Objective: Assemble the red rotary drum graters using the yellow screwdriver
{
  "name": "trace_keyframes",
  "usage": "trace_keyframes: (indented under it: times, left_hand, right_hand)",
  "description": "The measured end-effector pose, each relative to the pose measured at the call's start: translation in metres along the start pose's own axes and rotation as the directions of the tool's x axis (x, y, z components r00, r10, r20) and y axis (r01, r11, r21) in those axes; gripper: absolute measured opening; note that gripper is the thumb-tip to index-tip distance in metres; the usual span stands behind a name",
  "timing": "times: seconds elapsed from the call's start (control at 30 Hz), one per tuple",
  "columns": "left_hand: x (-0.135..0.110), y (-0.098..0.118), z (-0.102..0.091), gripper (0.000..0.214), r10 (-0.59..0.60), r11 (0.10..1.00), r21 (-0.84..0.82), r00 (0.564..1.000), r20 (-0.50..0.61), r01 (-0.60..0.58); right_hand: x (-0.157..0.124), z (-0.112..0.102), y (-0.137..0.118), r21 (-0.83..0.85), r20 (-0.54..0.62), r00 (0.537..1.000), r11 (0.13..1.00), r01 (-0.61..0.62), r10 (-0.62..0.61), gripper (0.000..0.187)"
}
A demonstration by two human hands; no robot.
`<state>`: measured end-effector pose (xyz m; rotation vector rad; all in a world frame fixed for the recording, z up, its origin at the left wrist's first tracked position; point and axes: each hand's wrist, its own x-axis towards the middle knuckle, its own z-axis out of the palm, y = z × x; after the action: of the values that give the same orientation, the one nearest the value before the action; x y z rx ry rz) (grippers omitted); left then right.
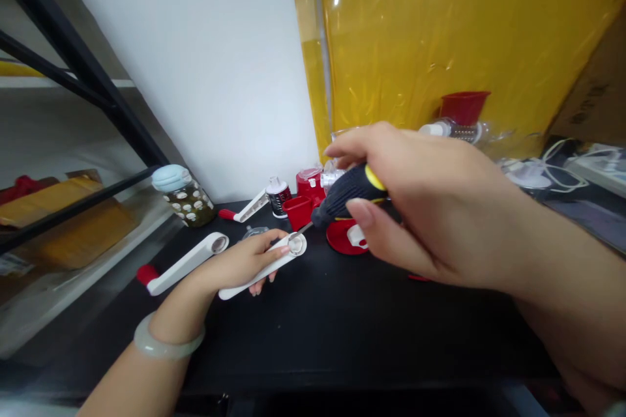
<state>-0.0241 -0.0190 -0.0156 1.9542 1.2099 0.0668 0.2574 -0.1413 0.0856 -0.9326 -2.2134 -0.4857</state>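
Note:
My left hand [242, 264] grips a white crank handle [261, 270] and holds it down on the black table [317, 326]. My right hand [420, 202] is closed around a screwdriver [345, 199] with a dark grey and yellow grip. Its metal tip touches the round hub at the crank's far end [296, 244]. A second white crank handle with a red knob [183, 264] lies just left of my left hand. A pale bangle [166, 342] sits on my left wrist.
Red and white grater parts [306, 199] and a red suction base [342, 238] stand behind the crank. A jar with a light blue lid [183, 195] is at the back left, a third crank [244, 210] beside it. Yellow plastic sheeting [440, 39] hangs behind; cables lie at right.

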Motion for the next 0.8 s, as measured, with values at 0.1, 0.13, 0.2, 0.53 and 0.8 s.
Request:
trace_keyframes:
  times: [0.1, 0.13, 0.2, 0.53, 0.8]
  left_hand:
    - [-0.002, 0.002, 0.000, 0.051, -0.010, 1.000, -0.005, 0.999, 0.036, 0.010]
    - [-0.003, 0.003, -0.001, 0.051, -0.013, 1.000, -0.006, 0.999, 0.051, 0.013]
    - [-0.005, 0.005, -0.002, 0.052, -0.018, 1.000, -0.004, 0.998, 0.062, 0.018]
    - [-0.007, 0.008, -0.003, 0.055, -0.019, 1.000, -0.007, 0.998, 0.059, 0.020]
    - [-0.008, 0.011, 0.001, 0.055, -0.031, 0.999, 0.009, 0.998, 0.047, 0.031]
  right_hand:
    - [-0.005, -0.009, 0.016, 0.090, 0.083, 0.994, 0.994, 0.070, -0.078, 0.030]
    - [-0.007, -0.012, 0.021, 0.102, 0.108, 0.989, 0.991, 0.090, -0.101, 0.029]
    - [-0.010, -0.015, 0.031, 0.084, 0.134, 0.982, 0.989, 0.120, -0.130, 0.026]
    - [-0.015, -0.019, 0.030, -0.082, 0.075, 0.983, 0.981, 0.176, -0.170, 0.022]
    - [-0.012, -0.009, 0.022, -0.153, 0.067, 0.996, 0.986, 0.061, -0.052, 0.022]
